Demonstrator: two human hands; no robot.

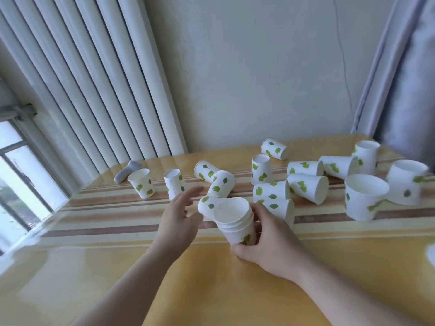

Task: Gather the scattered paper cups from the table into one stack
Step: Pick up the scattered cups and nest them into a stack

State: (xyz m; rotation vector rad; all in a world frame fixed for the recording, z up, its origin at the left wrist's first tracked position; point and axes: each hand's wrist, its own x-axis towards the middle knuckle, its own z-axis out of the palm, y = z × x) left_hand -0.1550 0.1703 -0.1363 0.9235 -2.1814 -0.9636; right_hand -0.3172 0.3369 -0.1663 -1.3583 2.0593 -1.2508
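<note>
Paper cups, white with green leaf print, nested in a short stack [236,223]: your right hand [266,243] has its grip clamped round it, just above the yellow striped tabletop [211,290]. Left hand [180,215] grip apart, fingers spread beside a tipped cup [208,205]. Others scattered behind.

- Left hand [180,214]: hanging above the surface with palm turned down and inward, fingers straight and slightly spread, pointing forward and to the right. Gripping nothing. Edges showing motion blur.
- Left forearm: bare, running in from the bottom-left edge of the view, angling up and right to the wrist.
- Right hand [266,241]: curling its fingers and thumb around the stack of cups [236,223], thumb at the near base, fingers wrapping the far right side.
- Right forearm: bare, coming in from the bottom-right corner, angling up and left.
</note>
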